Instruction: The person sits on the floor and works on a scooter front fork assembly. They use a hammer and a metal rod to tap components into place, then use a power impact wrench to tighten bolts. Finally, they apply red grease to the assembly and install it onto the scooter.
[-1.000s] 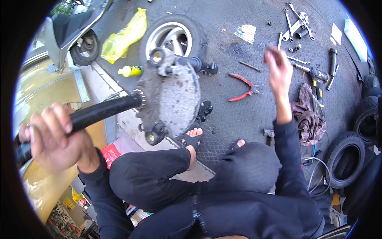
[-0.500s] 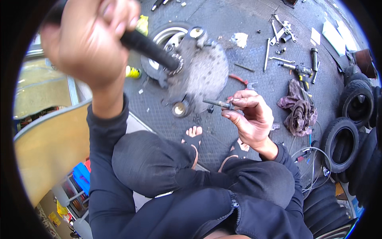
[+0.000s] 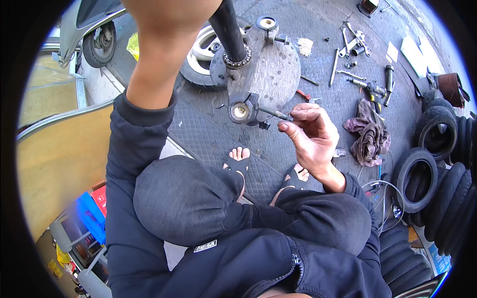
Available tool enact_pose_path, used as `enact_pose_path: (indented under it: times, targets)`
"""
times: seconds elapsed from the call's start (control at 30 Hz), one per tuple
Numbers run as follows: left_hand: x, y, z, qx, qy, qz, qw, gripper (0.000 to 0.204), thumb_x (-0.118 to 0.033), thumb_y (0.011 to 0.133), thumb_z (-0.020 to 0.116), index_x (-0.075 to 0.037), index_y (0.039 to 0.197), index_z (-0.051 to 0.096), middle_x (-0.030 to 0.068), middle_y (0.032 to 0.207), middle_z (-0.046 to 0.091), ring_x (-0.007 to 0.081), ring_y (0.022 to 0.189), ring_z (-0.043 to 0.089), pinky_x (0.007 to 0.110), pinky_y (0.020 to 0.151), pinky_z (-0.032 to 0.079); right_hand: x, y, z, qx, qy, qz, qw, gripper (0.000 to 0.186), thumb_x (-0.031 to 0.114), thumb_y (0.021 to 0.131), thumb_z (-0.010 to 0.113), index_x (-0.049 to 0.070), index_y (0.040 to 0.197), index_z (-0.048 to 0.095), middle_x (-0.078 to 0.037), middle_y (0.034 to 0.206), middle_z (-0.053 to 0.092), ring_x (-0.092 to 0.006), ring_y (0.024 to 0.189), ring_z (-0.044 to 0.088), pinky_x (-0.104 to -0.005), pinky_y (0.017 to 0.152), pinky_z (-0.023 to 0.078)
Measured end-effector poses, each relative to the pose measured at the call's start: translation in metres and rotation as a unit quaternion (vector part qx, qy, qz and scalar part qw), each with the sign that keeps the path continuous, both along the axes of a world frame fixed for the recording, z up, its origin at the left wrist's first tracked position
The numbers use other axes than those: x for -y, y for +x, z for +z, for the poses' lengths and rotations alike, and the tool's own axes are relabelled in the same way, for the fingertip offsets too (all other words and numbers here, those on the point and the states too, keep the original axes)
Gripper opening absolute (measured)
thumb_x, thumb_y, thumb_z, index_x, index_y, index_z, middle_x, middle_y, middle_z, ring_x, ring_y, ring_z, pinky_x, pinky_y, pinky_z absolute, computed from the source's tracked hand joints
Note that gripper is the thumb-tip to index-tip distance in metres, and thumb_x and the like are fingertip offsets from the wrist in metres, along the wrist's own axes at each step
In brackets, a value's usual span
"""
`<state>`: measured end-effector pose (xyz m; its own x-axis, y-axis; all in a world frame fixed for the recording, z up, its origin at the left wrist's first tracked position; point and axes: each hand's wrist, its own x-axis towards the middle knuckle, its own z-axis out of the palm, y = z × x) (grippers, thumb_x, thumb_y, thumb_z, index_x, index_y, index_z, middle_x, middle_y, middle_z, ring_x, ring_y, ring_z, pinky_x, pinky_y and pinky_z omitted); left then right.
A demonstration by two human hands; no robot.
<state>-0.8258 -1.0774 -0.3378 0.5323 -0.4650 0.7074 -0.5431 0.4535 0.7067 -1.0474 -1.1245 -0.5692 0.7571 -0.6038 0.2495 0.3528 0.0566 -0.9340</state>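
The left hand (image 3: 171, 17), fingers cropped, grips the steering stem (image 3: 232, 35) of a triple clamp (image 3: 239, 80) while the right hand (image 3: 316, 135) pinches a bolt (image 3: 272, 112) beside the clamp's nearer ring (image 3: 240, 119).

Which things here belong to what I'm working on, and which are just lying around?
In use: bolt, in your right hand; fork clamp; black steering stem.

Lying about: red-handled pliers, combination wrenches, power tool, rag, tires, wheel.

— What's worn, on your feed?
— I've got a dark long-sleeved jacket (image 3: 228, 265) with a front zip (image 3: 296, 260) and banded cuffs (image 3: 145, 115).
— And lower down?
— I see charcoal trousers (image 3: 181, 201), a small white label (image 3: 205, 246), black open-toed sandals (image 3: 237, 164) with broad straps (image 3: 295, 181).
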Motion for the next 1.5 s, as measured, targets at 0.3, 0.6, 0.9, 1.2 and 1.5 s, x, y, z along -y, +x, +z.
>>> enact_pose_path:
  times: [0.3, 0.6, 0.9, 1.2, 1.5]
  targets:
    - [0.002, 0.003, -0.006, -0.027, -0.002, 0.012, 1.0, 0.025, -0.008, 0.098, 0.061, -0.004, 0.074, 0.055, 0.0004, 0.056, 0.042, 0.0106, 0.041, 0.039, 0.028, 0.044, 0.037, 0.011, 0.017, 0.007, -0.112, 0.092, -0.002, 0.989, 0.022, 0.002, 0.095, 0.081, -0.003, 0.112, 0.069, -0.005, 0.089, 0.076, -0.0071, 0.078, 0.069, -0.0224, 0.065, 0.056]
    - [0.014, 0.021, -0.019, 0.015, -0.064, -0.016, 0.998, 0.021, -0.011, 0.1, 0.061, -0.008, 0.08, 0.054, -0.0022, 0.056, 0.04, 0.0093, 0.041, 0.038, 0.027, 0.044, 0.038, 0.007, 0.016, 0.017, -0.154, -0.069, 0.024, 0.985, 0.022, 0.004, 0.095, 0.082, -0.002, 0.108, 0.065, -0.006, 0.083, 0.073, -0.0064, 0.066, 0.066, -0.0219, 0.058, 0.053]
    - [0.016, -0.015, -0.003, -0.097, -0.01, 0.071, 0.993, 0.024, -0.012, 0.098, 0.062, -0.01, 0.077, 0.052, -0.0035, 0.054, 0.041, 0.0091, 0.038, 0.037, 0.027, 0.041, 0.037, 0.009, 0.021, 0.033, -0.206, 0.165, 0.112, 0.958, 0.018, 0.004, 0.1, 0.075, -0.005, 0.111, 0.064, -0.011, 0.088, 0.076, -0.0131, 0.066, 0.073, -0.0248, 0.05, 0.054]
    - [0.012, 0.008, -0.015, 0.012, -0.034, -0.04, 0.999, 0.006, 0.0, 0.101, 0.057, -0.004, 0.1, 0.062, -0.0003, 0.062, 0.043, 0.0091, 0.048, 0.043, 0.028, 0.052, 0.041, 0.018, 0.024, 0.044, -0.274, 0.087, 0.193, 0.938, 0.039, 0.031, 0.112, 0.062, -0.003, 0.094, 0.069, -0.006, 0.07, 0.07, -0.0103, 0.053, 0.066, -0.0271, 0.044, 0.048]
    - [0.008, 0.007, -0.017, -0.044, -0.013, -0.008, 0.999, 0.011, 0.001, 0.099, 0.057, -0.003, 0.109, 0.053, 0.0004, 0.063, 0.043, 0.0071, 0.045, 0.039, 0.025, 0.048, 0.04, 0.023, 0.02, 0.041, -0.217, -0.156, 0.085, 0.96, 0.032, 0.03, 0.1, 0.078, 0.001, 0.098, 0.065, -0.015, 0.062, 0.065, -0.0277, 0.055, 0.069, -0.0386, 0.055, 0.051]
